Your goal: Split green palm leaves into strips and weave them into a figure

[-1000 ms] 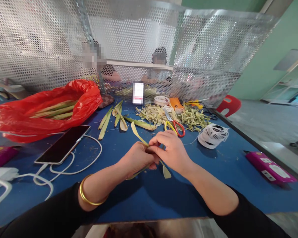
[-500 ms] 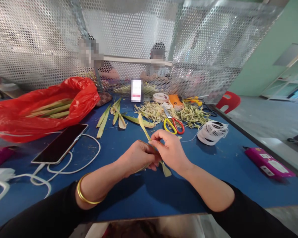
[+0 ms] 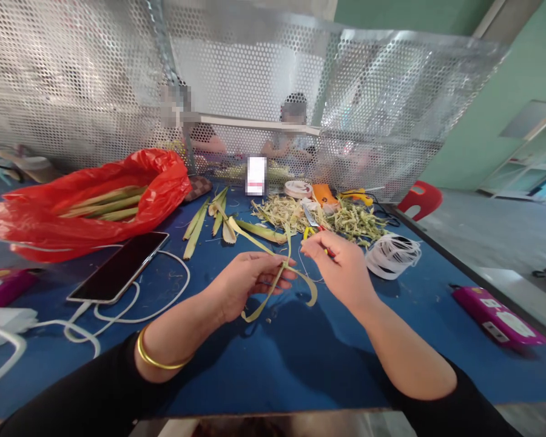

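Observation:
Pinched between the thumb and fingers of my left hand (image 3: 255,279) are crossing pale green leaf strips (image 3: 309,290), their ends spreading outward in several directions. My right hand (image 3: 339,261) is up to the right of the strips, its fingertips pressed together at a thin white thread. Scissors (image 3: 310,221) with red and yellow handles lie just behind my right hand, which partly hides them. Behind the hands are heaps of shredded leaf (image 3: 277,211). A spool of white string (image 3: 392,256) stands to the right of my right hand.
A red plastic bag (image 3: 95,233) of long leaves, a phone (image 3: 121,267) and white cables are at left. Loose leaves (image 3: 195,227) lie behind. A purple packet (image 3: 495,315) is at right. A lit screen (image 3: 255,176) stands before the perforated metal partition (image 3: 255,60); people sit beyond.
My right hand has moved away from my left hand to the right. The strips in my left hand now show spread out and crossed. The view has shifted slightly.

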Tool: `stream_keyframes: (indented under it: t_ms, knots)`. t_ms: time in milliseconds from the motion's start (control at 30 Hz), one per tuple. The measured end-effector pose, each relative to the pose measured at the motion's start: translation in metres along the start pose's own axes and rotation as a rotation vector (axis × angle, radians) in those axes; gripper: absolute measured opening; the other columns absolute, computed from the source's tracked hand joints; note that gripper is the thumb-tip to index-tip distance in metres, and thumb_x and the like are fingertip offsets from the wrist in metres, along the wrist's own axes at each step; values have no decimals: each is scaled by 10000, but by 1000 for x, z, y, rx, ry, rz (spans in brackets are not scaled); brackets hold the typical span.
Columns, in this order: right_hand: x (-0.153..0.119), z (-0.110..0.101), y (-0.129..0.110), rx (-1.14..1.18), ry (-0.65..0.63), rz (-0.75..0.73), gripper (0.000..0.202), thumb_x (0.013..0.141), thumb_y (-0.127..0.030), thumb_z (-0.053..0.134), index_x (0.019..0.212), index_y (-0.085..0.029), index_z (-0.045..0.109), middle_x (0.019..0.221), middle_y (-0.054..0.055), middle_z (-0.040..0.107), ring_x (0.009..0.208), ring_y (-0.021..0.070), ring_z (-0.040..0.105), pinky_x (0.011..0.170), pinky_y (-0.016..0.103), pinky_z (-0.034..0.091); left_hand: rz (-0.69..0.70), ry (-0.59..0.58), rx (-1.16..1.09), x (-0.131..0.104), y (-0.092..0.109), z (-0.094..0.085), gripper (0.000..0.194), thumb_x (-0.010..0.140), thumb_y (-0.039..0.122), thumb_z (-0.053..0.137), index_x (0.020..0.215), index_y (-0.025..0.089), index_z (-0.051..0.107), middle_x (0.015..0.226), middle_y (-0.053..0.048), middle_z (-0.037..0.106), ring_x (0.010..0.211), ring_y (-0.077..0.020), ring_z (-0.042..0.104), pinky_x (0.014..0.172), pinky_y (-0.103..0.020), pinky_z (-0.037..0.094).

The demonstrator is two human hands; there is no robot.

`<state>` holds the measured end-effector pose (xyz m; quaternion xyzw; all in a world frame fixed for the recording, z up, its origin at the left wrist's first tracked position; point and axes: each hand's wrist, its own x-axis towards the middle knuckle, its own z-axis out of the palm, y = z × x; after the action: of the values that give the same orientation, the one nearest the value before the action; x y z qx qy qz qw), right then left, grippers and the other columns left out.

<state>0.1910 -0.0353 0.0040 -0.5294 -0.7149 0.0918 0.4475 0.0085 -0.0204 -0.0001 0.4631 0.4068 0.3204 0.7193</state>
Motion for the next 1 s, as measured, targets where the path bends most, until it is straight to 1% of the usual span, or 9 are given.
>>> stream_keyframes:
  t_ms: [100,167,367,467,533,667,767,867,1000]
  knots:
    - [-2,4,-4,47,-242,74,288,877,-391,535,676,-194,594,620,-23,582,570,119,510,505,233,350,19,51,-24,-1,2,-2,230,764,316,644,870,130,729,801,-82,729,684,-149,666,648,-241,508]
    - [-3,7,-5,46,-298,80,270,844,-386,586,655,-193,575,617,-31,572,574,115,503,514,228,349,31,98,-19,0,2,-3,227,742,313,674,862,128,728,767,-72,720,669,-140,656,635,-233,504]
    - [-5,11,-6,2,-264,13,197,857,-259,568,672,-193,563,644,-24,573,608,120,508,586,239,365,97,148,-33,4,-6,1,149,707,240,716,801,124,724,697,-48,713,590,-114,636,589,-215,483]
    - [-7,13,-7,-2,-262,-65,222,858,-227,558,641,-190,523,646,-16,554,642,127,502,625,244,366,142,227,-40,7,-10,4,60,693,163,711,738,124,705,570,-9,674,502,-102,606,541,-206,462]
    - [-8,15,-8,12,-257,-72,226,854,-227,560,637,-190,510,644,-18,542,645,127,494,629,243,364,148,249,-43,7,-10,5,65,701,157,705,756,123,701,565,-2,669,485,-100,601,524,-203,457]
    - [-6,15,-4,116,-260,72,269,898,-305,485,659,-193,534,613,-24,525,588,120,483,567,233,365,92,167,-87,5,-7,3,148,748,230,691,835,111,709,702,-43,704,543,-105,630,560,-211,490]
    - [-1,13,1,194,-166,138,213,896,-291,478,752,-188,596,719,2,610,696,145,565,659,248,426,65,108,-165,4,-5,-2,120,760,207,688,827,110,705,693,-38,689,554,-92,623,567,-195,502]
    - [3,11,4,236,-176,89,117,847,-237,557,897,-196,655,928,36,666,894,183,607,819,296,444,71,64,-247,5,-5,-5,68,782,144,656,827,112,695,657,-23,666,522,-77,601,537,-176,501]
    - [4,13,6,295,-257,-27,103,841,-220,586,842,-206,688,931,53,667,917,190,621,860,329,458,75,-4,-323,5,-3,-5,79,801,85,612,832,108,681,627,-4,636,461,-64,562,488,-170,498]
